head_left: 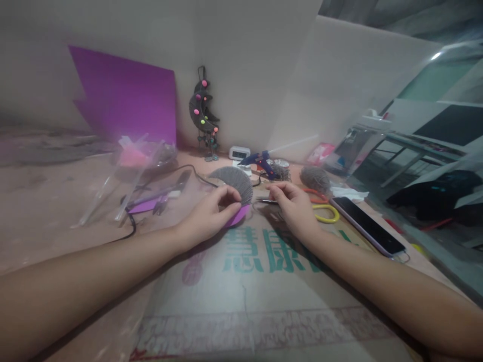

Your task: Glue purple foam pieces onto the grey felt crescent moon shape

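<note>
My left hand (215, 211) grips the lower edge of a crescent (236, 181) with grey yarn wound over most of it. A bare purple part (237, 216) shows under my fingers. To the right, my right hand (292, 203) is closed in a pinch beside the crescent. Whatever lies between its fingertips is too small to make out. Beneath this hand are scissors, their blades pointing left and a yellow handle loop (327, 213) to its right. Farther right sits a grey yarn ball (315, 180).
A blue glue gun (260, 162) stands by a small digital clock (239, 153). Behind, a decorated crescent hanging (204, 108) and a purple sheet (132, 95) lean at the wall. A phone (368, 226) lies right; clear glue sticks (130, 193) lie left. Printed cardboard (211, 306) covers the front.
</note>
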`<state>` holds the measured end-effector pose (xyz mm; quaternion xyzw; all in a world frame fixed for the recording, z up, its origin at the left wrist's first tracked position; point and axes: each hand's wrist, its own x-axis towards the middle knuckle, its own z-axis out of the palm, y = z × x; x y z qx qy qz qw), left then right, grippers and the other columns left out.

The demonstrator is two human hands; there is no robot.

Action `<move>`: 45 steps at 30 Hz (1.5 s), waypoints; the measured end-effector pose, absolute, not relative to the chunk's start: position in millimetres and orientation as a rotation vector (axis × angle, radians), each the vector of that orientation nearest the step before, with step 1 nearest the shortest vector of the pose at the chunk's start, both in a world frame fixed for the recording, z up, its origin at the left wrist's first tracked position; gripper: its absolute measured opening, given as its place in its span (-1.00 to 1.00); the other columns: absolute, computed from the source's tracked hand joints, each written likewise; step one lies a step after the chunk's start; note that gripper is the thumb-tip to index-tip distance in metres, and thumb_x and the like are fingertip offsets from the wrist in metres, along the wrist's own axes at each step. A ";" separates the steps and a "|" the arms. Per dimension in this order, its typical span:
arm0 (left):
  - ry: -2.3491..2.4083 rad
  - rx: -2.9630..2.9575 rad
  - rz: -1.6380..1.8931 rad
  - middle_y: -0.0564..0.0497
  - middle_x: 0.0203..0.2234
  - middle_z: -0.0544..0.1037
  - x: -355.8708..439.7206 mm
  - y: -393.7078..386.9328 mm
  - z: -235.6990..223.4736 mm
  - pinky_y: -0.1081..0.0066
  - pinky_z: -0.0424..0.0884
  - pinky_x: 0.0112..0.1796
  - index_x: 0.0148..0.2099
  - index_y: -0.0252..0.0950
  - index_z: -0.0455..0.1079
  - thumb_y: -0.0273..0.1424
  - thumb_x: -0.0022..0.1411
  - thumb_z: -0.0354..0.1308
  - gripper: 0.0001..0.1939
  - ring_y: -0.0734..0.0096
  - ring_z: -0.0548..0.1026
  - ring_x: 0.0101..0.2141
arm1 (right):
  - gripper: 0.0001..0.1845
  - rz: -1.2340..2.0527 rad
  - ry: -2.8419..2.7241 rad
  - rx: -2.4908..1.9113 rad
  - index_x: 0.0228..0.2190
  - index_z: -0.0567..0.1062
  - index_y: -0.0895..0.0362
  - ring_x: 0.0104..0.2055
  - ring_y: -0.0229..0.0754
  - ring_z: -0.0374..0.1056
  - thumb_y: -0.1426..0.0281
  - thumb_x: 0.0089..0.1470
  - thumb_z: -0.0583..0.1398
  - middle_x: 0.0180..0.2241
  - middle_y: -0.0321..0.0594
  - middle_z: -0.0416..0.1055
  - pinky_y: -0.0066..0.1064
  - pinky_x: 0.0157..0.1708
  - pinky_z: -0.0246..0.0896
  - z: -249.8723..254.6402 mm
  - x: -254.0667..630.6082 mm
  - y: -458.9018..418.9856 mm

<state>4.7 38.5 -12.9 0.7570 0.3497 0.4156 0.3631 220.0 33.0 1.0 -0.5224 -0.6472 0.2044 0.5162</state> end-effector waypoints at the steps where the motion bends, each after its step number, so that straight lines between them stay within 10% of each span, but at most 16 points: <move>1: 0.897 1.941 1.076 0.02 -0.28 0.43 4.7 38.7 -12.8 0.40 0.34 -0.20 -0.18 -0.26 0.29 -0.33 0.25 0.04 -0.87 0.40 0.41 -0.25 | -0.78 0.493 -1.541 -1.252 -0.44 0.46 0.14 -0.44 -0.26 0.31 0.25 0.10 0.19 -0.54 -0.33 0.37 -0.44 -0.37 0.22 2.1 220.6 32.7; 14: 0.944 1.919 1.112 -0.03 -0.08 0.46 1.2 38.6 -11.5 0.31 0.23 0.06 -0.01 -0.23 0.34 -0.32 0.34 -0.08 -0.73 0.33 0.37 -0.01 | -0.87 0.271 -2.178 -1.129 -0.39 0.52 0.09 -0.33 -0.23 0.36 0.36 0.14 0.18 -0.39 -0.26 0.49 -0.40 -0.28 0.22 -6.5 208.9 12.3; 30: 0.848 1.871 1.138 0.06 -0.37 0.39 4.0 35.3 -15.6 0.43 0.30 -0.28 -0.14 -0.25 0.24 -0.36 0.31 -0.03 -0.90 0.45 0.38 -0.34 | -0.77 0.725 -2.019 -1.268 -0.50 0.50 0.16 -0.43 -0.28 0.33 0.38 0.13 0.12 -0.50 -0.30 0.46 -0.47 -0.38 0.19 1.2 202.0 13.6; 45: 1.069 1.983 0.993 0.10 -0.52 0.37 5.8 38.6 -10.2 0.43 0.24 -0.40 -0.40 -0.30 0.31 -0.13 0.21 0.08 -0.68 0.41 0.35 -0.44 | -0.81 0.246 -2.161 -1.115 -0.50 0.50 0.14 -0.39 -0.25 0.31 0.42 0.13 0.15 -0.51 -0.28 0.42 -0.42 -0.30 0.16 -4.3 203.0 12.2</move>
